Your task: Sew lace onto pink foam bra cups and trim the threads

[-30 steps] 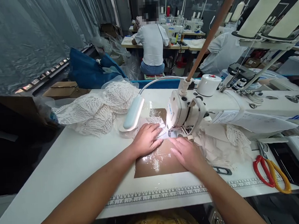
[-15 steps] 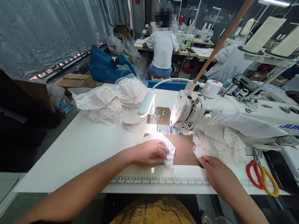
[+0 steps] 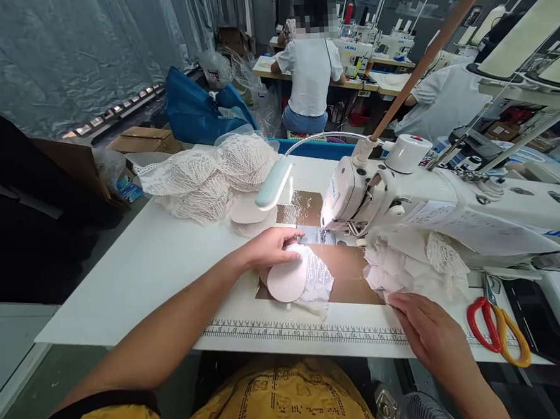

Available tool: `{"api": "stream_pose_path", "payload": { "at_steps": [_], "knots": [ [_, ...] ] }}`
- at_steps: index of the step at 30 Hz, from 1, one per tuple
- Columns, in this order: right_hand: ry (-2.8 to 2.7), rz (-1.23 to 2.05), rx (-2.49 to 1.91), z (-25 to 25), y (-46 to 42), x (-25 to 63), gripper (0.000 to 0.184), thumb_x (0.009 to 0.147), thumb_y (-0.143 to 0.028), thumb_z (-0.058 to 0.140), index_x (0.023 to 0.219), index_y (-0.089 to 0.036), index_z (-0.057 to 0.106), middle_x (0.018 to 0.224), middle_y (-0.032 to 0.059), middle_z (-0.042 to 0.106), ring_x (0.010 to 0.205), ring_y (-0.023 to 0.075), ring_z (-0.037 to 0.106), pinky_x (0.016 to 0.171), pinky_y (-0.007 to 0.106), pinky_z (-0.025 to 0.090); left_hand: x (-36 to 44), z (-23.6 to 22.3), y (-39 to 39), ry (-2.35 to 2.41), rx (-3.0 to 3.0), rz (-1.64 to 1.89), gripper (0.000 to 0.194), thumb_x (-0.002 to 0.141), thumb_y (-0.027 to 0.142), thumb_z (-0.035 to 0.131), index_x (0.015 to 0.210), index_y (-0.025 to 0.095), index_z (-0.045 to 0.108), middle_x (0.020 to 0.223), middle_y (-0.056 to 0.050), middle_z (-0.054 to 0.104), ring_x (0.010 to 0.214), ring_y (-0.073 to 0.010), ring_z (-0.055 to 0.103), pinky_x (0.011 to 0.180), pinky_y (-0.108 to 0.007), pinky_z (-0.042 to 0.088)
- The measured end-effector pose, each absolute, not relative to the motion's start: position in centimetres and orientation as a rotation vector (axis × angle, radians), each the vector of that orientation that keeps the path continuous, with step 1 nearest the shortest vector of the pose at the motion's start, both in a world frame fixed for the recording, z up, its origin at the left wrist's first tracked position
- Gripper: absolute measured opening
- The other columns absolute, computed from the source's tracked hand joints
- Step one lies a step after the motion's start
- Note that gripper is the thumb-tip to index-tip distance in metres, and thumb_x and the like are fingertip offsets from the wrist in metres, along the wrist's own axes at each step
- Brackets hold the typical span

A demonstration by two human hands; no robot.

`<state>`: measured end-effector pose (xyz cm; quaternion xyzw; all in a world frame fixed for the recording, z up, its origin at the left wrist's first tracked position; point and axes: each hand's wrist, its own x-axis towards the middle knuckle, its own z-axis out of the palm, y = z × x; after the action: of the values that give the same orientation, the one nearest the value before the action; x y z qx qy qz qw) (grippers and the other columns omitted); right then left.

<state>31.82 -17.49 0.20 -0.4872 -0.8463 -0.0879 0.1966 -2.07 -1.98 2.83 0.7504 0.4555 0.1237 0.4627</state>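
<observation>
My left hand [image 3: 273, 248] is just in front of the sewing machine's needle area, fingers stretched out and thumb apart. Its thumb touches the top edge of a smooth, pale bra cup pad [image 3: 287, 280]. Beside and partly under that pad lies a white lace piece [image 3: 320, 280]. My right hand [image 3: 427, 327] has its fingers together, the tips pinching the near edge of a heap of thin white fabric pieces [image 3: 390, 269]. The sewing machine [image 3: 354, 189] stands behind both hands, its lamp [image 3: 273, 183] shining on the brown work surface [image 3: 353, 271].
Lace cups [image 3: 202, 179] are piled at the back left, with smooth pads [image 3: 252, 212] beside them. Scissors [image 3: 498, 326] with red and yellow handles lie at right. A ruler strip [image 3: 306, 332] runs along the front edge. A co-worker [image 3: 310, 75] sits ahead.
My left hand has moved up and away from the lace piece, and the smooth pad now shows beside it. My right hand stays at the fabric heap. The view has shifted slightly.
</observation>
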Motion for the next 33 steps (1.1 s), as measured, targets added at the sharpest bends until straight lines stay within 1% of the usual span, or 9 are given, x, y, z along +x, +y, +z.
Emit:
{"api": "stream_pose_path", "payload": {
  "at_steps": [2,6,10,13,16,19,21,28,33],
  "knots": [
    [-2.278,-0.177,-1.381,0.5,-17.9,31.3,0.019,0.094,-0.022,0.046,0.107,-0.017,0.06,0.097,0.0079,0.072,0.09,0.0211,0.068,0.081,0.033,0.055,-2.0,2.6,-2.0,1.086,1.803,0.344,0.057,0.074,0.035,0.065,0.126,0.013,0.058,0.106,-0.009,0.066,0.097,-0.025,0.062,0.08,-0.031,0.046],
    [-2.157,0.089,-1.397,0.6,-17.3,29.2,0.021,0.095,-0.02,0.043,0.109,-0.019,0.057,0.083,0.0031,0.072,0.071,0.0141,0.069,0.064,0.023,0.054,-2.3,2.1,-2.1,0.977,1.672,0.371,0.039,0.076,0.033,0.064,0.11,0.015,0.066,0.109,-0.007,0.066,0.098,-0.0231,0.061,0.077,-0.028,0.047],
    [-2.114,0.344,-1.409,0.9,-15.0,25.8,0.022,0.094,-0.024,0.043,0.108,-0.02,0.061,0.091,0.0043,0.072,0.08,0.0163,0.069,0.068,0.025,0.053,-2.4,1.6,-2.3,0.936,1.565,0.391,0.024,0.078,0.035,0.062,0.092,0.015,0.067,0.087,-0.003,0.065,0.078,-0.0171,0.06,0.062,-0.023,0.044],
    [-2.007,0.616,-1.541,1.6,-12.6,23.2,0.022,0.09,-0.032,0.053,0.106,-0.022,0.064,0.093,0.0042,0.07,0.081,0.0179,0.067,0.068,0.027,0.052,-2.2,1.6,-2.6,0.9,1.505,0.422,0.022,0.079,0.036,0.063,0.084,0.015,0.063,0.077,-0.001,0.06,0.068,-0.0135,0.055,0.056,-0.021,0.041],
    [-1.9,0.88,-1.583,2.0,-10.2,21.1,0.033,0.08,-0.038,0.064,0.11,-0.023,0.065,0.104,0.005,0.068,0.093,0.0211,0.063,0.076,0.03,0.049,-2.0,1.8,-2.9,0.87,1.467,0.431,0.026,0.079,0.04,0.064,0.082,0.015,0.06,0.074,0.0,0.056,0.064,-0.0117,0.052,0.054,-0.02,0.039],
    [-1.794,1.182,-1.57,1.7,-8.5,20.1,0.024,0.081,-0.041,0.06,0.085,-0.018,0.068,0.08,0.0025,0.066,0.074,0.0181,0.058,0.065,0.028,0.045,-1.9,2.0,-3.2,0.877,1.413,0.442,0.028,0.081,0.043,0.063,0.082,0.016,0.056,0.072,0.001,0.053,0.06,-0.0105,0.05,0.051,-0.02,0.038],
    [-1.702,1.297,-1.551,1.2,-8.1,20.1,0.029,0.082,-0.044,0.057,0.072,-0.017,0.062,0.065,-0.0005,0.057,0.062,0.0144,0.051,0.057,0.026,0.039,-1.9,2.0,-3.3,0.891,1.378,0.454,0.027,0.081,0.042,0.063,0.083,0.016,0.055,0.071,0.002,0.052,0.059,-0.01,0.049,0.05,-0.019,0.037],
    [-1.539,1.379,-1.514,0.3,-8.2,20.8,0.029,0.079,-0.045,0.061,0.075,-0.016,0.06,0.062,-0.0035,0.049,0.058,0.0115,0.043,0.055,0.024,0.032,-1.8,1.8,-3.3,0.854,1.29,0.443,0.029,0.082,0.039,0.064,0.1,0.016,0.062,0.085,-0.003,0.062,0.072,-0.0141,0.059,0.06,-0.022,0.047],
    [-1.532,1.383,-1.454,0.4,-8.3,20.8,0.026,0.082,-0.041,0.059,0.074,-0.016,0.058,0.061,-0.0041,0.047,0.058,0.0107,0.042,0.054,0.024,0.032,-1.6,1.6,-3.3,0.88,1.272,0.404,0.03,0.082,0.041,0.063,0.097,0.015,0.063,0.083,-0.004,0.064,0.071,-0.0153,0.06,0.059,-0.024,0.047]
  ]
}}
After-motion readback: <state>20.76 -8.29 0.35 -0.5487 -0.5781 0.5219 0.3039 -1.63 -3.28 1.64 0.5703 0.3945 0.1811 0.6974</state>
